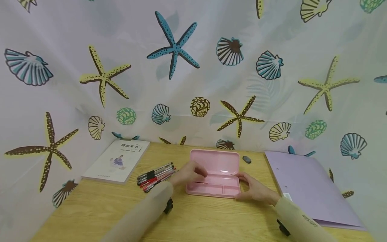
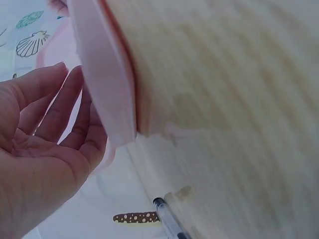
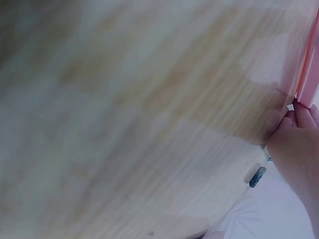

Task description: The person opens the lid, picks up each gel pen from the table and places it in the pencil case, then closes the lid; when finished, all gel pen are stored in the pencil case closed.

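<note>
A pink pencil case (image 1: 214, 162) lies on the table with its lid raised, divided into compartments. My left hand (image 1: 188, 174) is over its left end, fingers bent loosely down toward the inside. In the left wrist view the left hand (image 2: 50, 134) is beside the case's wall (image 2: 110, 74), and nothing shows between thumb and fingers. A thin dark line in the case near these fingers is too small to identify. My right hand (image 1: 257, 191) holds the case's right end, thumb at the front corner and fingers toward the back.
Several pens (image 1: 155, 177) lie in a bunch left of the case. A white book (image 1: 118, 161) is at the back left. To the right lies a purple folder (image 1: 311, 185). A small dark oval object (image 1: 247, 159) sits behind the right hand. A patterned curtain (image 1: 193, 84) hangs behind the table.
</note>
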The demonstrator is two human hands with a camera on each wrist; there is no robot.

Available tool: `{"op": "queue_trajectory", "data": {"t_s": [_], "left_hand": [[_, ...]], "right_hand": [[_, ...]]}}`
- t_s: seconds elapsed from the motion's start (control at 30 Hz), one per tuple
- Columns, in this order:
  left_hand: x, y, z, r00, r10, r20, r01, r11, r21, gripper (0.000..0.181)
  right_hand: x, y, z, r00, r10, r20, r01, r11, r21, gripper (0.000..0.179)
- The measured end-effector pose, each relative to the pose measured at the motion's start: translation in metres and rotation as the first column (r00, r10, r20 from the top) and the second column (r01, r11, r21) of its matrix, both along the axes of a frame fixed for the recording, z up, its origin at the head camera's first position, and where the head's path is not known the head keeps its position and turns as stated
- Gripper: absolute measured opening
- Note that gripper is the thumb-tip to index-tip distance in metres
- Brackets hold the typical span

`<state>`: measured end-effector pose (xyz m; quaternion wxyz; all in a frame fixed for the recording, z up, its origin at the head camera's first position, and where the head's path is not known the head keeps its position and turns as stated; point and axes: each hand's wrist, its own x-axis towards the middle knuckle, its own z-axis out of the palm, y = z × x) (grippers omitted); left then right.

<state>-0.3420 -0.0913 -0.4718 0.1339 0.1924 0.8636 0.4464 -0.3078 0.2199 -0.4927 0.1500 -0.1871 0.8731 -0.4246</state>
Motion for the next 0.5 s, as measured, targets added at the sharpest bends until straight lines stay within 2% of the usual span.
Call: {"op": "queue_trajectory", "data": {"t_s": [0.07,0.2,0.3,0.5], "left_hand": [[-0.004,-0.004,0.004,0.999,-0.014,-0.035,0.014,1.000,-0.008,0.015],[-0.007,-0.015,0.016,0.998,-0.028,-0.064,0.030,0.999,0.017,0.019],[-0.005,-0.026,0.021,0.999,-0.026,-0.038,0.028,0.998,0.053,0.023],[-0.002,-0.051,0.018,1.000,-0.026,0.001,0.026,0.992,0.121,0.028]], "right_hand": [[-0.001,0.000,0.002,1.000,-0.003,0.001,0.003,1.000,-0.005,0.085],[-0.004,-0.002,0.004,1.000,-0.005,-0.008,0.004,1.000,-0.009,0.084],[-0.005,-0.003,0.004,1.000,0.004,-0.011,-0.004,1.000,-0.011,0.084],[-0.003,-0.002,0.001,1.000,0.016,-0.002,-0.016,0.999,-0.032,0.082]]}}
